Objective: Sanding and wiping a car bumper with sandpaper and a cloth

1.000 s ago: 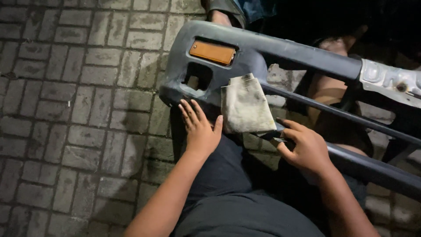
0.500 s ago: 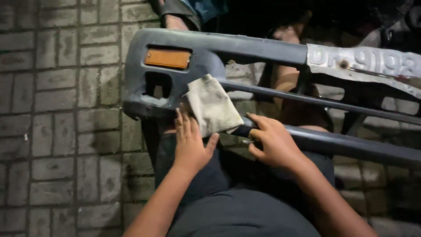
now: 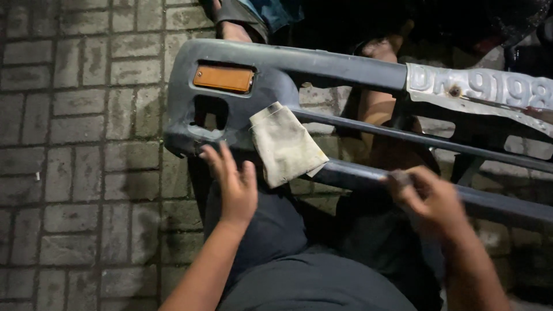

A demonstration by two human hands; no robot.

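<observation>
Bumper [image 3: 299,66] closer; left hand [image 3: 236,184] spread beside rag [image 3: 285,144], right hand [image 3: 429,198] slid right, clamped on bar [image 3: 357,175]

Outdoor repair spot: brick paving [image 3: 75,115], car bumper [image 3: 322,69] (night)

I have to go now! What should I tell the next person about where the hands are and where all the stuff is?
Left hand: open, fingers spread, resting at the lower edge of the grey bumper, beside the cloth; it holds nothing.
Right hand: blurred, on the bumper's lower bar; something small may sit under its fingers, but I cannot tell.
The dirty beige cloth hangs draped over the lower bar, untouched by either hand.
The bumper lies across the person's lap over brick paving, its orange lamp at the upper left.
How much of the bumper is already worked cannot be told.
</observation>
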